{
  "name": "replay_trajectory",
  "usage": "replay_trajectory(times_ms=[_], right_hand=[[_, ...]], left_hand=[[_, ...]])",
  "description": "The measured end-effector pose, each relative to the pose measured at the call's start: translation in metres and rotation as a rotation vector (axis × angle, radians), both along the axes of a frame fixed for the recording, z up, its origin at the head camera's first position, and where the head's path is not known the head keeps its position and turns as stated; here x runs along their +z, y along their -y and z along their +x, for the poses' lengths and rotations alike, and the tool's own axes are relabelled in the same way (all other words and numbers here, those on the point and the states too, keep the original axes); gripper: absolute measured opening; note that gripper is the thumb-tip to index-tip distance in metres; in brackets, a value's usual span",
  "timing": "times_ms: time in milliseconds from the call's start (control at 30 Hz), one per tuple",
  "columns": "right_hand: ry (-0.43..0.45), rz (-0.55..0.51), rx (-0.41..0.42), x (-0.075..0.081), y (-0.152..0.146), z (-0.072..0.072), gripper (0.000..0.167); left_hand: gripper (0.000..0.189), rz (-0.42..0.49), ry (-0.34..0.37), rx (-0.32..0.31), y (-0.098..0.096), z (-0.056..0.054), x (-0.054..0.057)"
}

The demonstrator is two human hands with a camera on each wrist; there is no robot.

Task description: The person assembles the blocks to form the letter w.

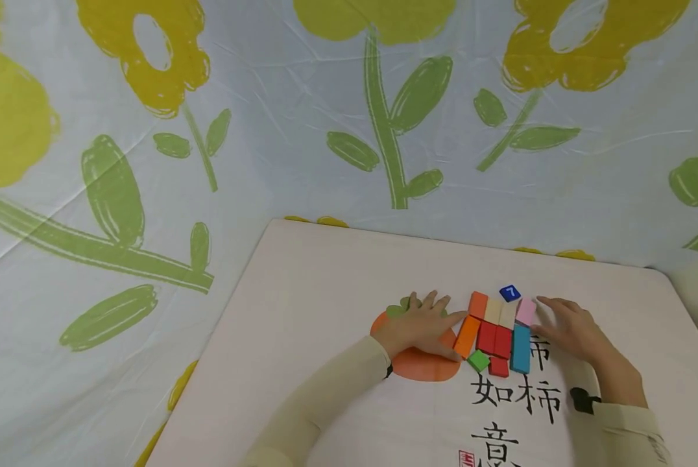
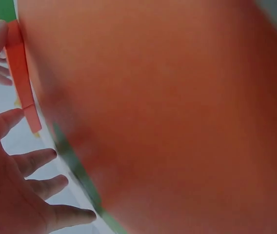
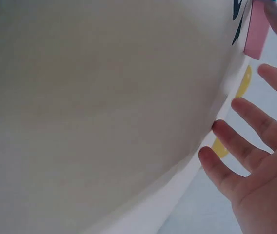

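A cluster of coloured blocks lies flat on the table. Along its left side are an orange-red block (image 1: 478,305) and a longer orange block (image 1: 467,336). Two cream blocks (image 1: 493,311) and two red blocks (image 1: 486,338) fill the middle. On the right are a pink block (image 1: 526,312) and a teal block (image 1: 521,349). A green block (image 1: 478,360) and a small red block (image 1: 499,367) sit at the near side. My left hand (image 1: 421,326), fingers spread, rests against the orange blocks. My right hand (image 1: 573,327), fingers extended, is beside the pink and teal blocks.
A dark blue block marked 7 (image 1: 510,293) lies just beyond the cluster. The pale table mat (image 1: 302,285) carries a printed orange persimmon (image 1: 427,368) and black characters (image 1: 492,391). Behind the table hangs a flowered cloth (image 1: 302,143).
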State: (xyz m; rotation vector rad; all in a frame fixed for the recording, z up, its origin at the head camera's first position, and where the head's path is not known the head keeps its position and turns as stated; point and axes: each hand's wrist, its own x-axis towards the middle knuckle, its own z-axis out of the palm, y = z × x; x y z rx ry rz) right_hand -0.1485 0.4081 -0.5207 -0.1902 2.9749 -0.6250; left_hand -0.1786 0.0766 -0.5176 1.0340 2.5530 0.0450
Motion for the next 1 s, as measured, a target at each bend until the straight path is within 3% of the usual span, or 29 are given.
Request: replay_trajectory(times_ms=[200,500,767,1000], right_hand=[[0.025,-0.011,0.006,-0.001,0.002,-0.001,0.073],[0.052,0.023,-0.035,0.001,0.007,-0.003,0.076],[0.069,0.037,-0.074,0.000,0.008,-0.004,0.087],[0.055,0.044,-0.090,-0.002,0.011,-0.005,0.087]], left_hand=[[0.098,-0.020,0.011,0.015,-0.004,-0.001,-0.001],[0.099,-0.074,-0.033,-0.009,-0.006,0.000,0.001],[0.096,-0.057,-0.017,-0.004,-0.008,0.003,0.005],[0.098,-0.043,-0.033,0.012,-0.010,-0.001,0.004]])
